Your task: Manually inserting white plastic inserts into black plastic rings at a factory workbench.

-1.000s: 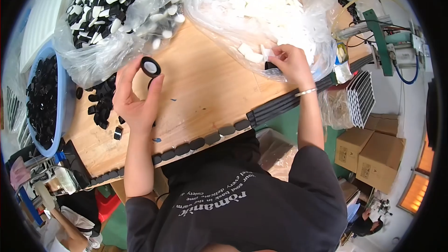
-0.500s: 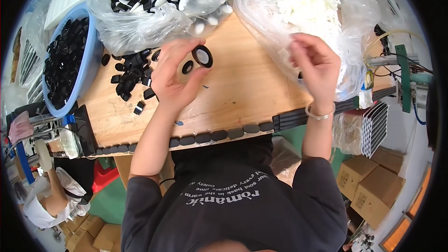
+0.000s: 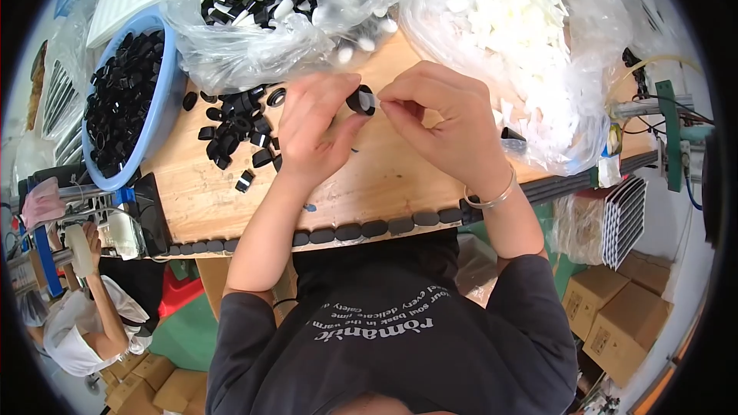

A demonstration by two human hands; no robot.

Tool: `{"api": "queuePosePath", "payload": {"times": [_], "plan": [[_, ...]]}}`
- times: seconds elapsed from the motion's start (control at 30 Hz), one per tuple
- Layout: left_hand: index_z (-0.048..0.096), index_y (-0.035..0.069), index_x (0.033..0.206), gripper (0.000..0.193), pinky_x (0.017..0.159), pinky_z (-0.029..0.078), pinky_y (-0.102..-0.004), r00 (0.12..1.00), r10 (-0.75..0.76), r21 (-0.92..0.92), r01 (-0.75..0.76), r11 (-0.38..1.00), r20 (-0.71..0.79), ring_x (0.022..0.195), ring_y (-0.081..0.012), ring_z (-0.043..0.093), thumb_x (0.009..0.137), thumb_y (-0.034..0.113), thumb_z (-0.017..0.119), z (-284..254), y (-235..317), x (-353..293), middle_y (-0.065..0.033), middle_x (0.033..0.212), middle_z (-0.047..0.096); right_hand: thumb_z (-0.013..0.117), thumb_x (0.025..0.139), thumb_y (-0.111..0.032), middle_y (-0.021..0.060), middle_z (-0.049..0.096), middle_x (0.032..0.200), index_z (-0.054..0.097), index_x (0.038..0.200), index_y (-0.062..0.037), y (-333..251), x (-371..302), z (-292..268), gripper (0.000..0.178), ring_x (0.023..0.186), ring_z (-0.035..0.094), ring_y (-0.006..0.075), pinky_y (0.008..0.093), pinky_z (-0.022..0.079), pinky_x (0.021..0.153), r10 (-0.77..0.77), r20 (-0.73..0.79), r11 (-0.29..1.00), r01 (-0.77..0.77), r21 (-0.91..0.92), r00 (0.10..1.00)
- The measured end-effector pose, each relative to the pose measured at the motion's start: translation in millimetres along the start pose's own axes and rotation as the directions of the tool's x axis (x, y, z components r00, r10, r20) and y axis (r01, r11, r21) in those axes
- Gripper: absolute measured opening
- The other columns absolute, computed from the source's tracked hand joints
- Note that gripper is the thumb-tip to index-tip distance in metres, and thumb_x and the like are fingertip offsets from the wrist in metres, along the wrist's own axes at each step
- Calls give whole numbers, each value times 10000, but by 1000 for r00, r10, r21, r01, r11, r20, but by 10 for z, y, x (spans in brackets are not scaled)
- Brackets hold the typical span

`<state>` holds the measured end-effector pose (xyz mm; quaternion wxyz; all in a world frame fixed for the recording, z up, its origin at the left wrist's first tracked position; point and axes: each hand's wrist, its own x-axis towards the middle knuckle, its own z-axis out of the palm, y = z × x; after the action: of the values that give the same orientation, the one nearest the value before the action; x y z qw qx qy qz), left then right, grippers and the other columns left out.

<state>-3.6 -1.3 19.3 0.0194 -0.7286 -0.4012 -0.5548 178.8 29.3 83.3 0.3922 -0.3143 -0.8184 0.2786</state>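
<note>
Between the fingers and thumb of my left hand [image 3: 314, 129] is a round black cap [image 3: 357, 100], turned on edge, with something pale showing at its opening. Close to that opening is my right hand [image 3: 455, 127], its thumb and forefinger pinched together. Whatever the pinch holds, if anything, is too small to make out. Loose black caps [image 3: 231, 127] lie in a scattered heap left of my left hand. Beyond my right hand, a pile of flat white pieces [image 3: 523, 23] rests on clear plastic.
A clear bag [image 3: 223, 65] of mixed black and white parts stands at the back. At left, a blue basin [image 3: 166, 111] holds many black caps. Dark pads [image 3: 350, 231] line the wooden table's [image 3: 369, 192] front edge. Another person [image 3: 92, 323] works at far left.
My right hand has come left from beside the white pieces to the cap in my left hand. The cap has turned more edge-on. The whole view has shifted slightly.
</note>
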Motion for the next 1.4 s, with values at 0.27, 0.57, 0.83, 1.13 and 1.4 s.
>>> {"api": "queuePosePath", "payload": {"times": [0.27,0.57,0.83,1.13,1.4], "plan": [[623,-22,1056,492,767,470,-384,998,54,38,-55,998,23,890,-310,589,587,-21,773,14,-19,-16,-123,976,653,669,745,28,65,596,756,648,827,-30,-53,25,90,102,578,573,186,269,461,532,-7,33,992,11,-128,999],[636,-24,1026,457,764,470,-372,999,17,37,-16,999,-40,875,-307,590,591,-10,775,22,5,-15,-125,966,656,677,772,25,74,621,852,645,898,-18,-151,52,211,137,624,607,160,269,479,552,22,-52,994,-28,-107,998],[645,-22,1019,451,771,479,-358,996,-74,-53,71,996,-50,884,-291,599,589,-15,784,1,19,9,-120,969,671,664,826,26,58,638,1034,617,1121,1,35,-51,153,299,807,617,93,220,519,704,236,25,858,-221,463,971],[646,-17,1028,467,771,485,-365,999,-4,-18,4,1000,-50,882,-297,596,581,-17,779,32,-20,-7,-120,975,671,683,842,-28,36,651,974,609,1127,15,189,-31,236,297,860,612,77,207,502,727,373,215,714,-427,555,903],[649,-16,1028,440,798,472,-379,999,9,31,-8,999,-45,905,-306,583,602,-5,761,47,-31,-18,-118,976,658,676,855,-55,47,658,951,629,1063,29,207,2,281,228,841,626,77,209,516,729,407,271,658,-486,576,872]]}}
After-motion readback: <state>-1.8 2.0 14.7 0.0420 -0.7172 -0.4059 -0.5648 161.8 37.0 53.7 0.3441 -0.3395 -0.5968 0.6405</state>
